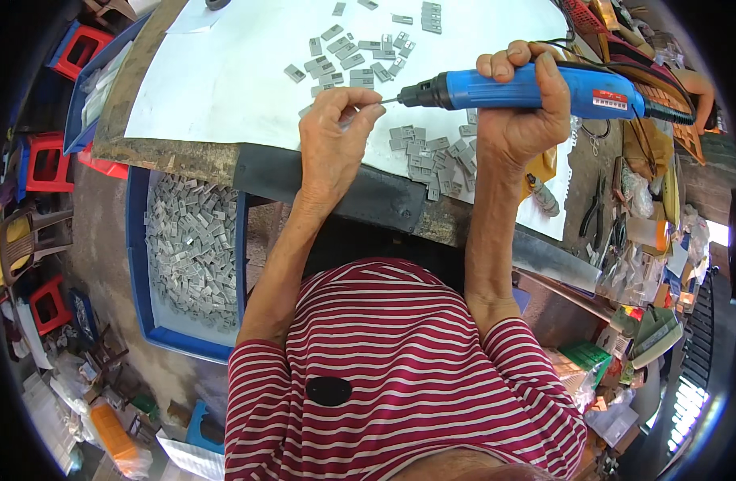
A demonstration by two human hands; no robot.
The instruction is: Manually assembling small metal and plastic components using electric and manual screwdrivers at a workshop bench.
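My right hand (pixel 522 120) wraps round a blue electric screwdriver (pixel 464 90), held level over the table and pointing left. Its thin bit (pixel 390 101) reaches the fingertips of my left hand (pixel 336 136). Those fingers are pinched together at the tip, and whatever lies between them is mostly hidden. Small grey rectangular pieces (pixel 352 61) lie scattered on white paper (pixel 216 96) beyond my hands. A second cluster of grey pieces (pixel 434 164) sits between my forearms, close to the near edge.
Below the table edge (pixel 184 163) at left stands a blue bin (pixel 137 264) filled with similar grey pieces. Pliers (pixel 596 212) and plastic bags lie at the right. The screwdriver's cord (pixel 669 112) trails off right. Red stools (pixel 49 164) stand on the floor at left.
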